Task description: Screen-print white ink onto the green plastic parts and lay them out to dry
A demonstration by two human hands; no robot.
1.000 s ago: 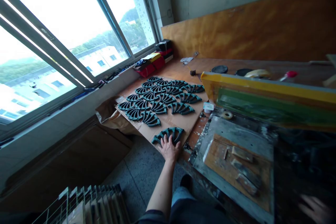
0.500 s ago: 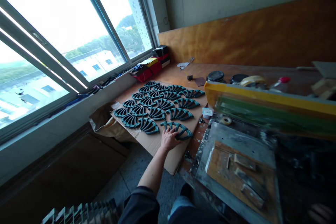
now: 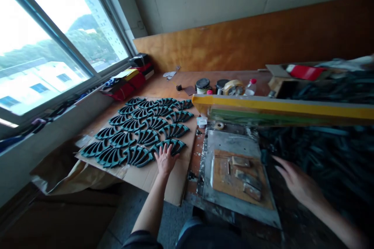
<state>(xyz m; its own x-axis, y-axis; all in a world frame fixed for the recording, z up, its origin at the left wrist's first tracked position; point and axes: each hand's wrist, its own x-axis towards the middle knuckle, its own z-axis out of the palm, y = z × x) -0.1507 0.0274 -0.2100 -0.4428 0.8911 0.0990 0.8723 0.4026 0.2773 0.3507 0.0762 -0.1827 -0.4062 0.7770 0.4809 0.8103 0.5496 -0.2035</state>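
Observation:
My left hand [image 3: 165, 160] has its fingers spread over a dark green fan-shaped piece [image 3: 178, 146] with slots, at the near right corner of the laid-out group. Rows of similar fan-shaped pieces [image 3: 147, 137] lie side by side on a flat sheet of cardboard [image 3: 172, 186]. Over on the right, my right hand [image 3: 292, 175] is blurred, its fingers reaching left. At its fingertips is a dark green part [image 3: 265, 157], beside the grey plate's right edge; most of that part's shape is lost in shadow.
A grey metal plate [image 3: 236, 140] carries a wooden board [image 3: 219, 186] with small blocks. Above it slants a yellow-edged screen frame [image 3: 280, 105]. Dark pieces [image 3: 330, 148] are heaped at right. Black-lidded jars [image 3: 202, 85], tape [image 3: 233, 86] and a red-capped bottle [image 3: 250, 87] stand behind.
The view has swung right. My left hand has lifted its fingers and spread them on the piece, which now sits against its row. My right hand has come up and left from the lower right corner.

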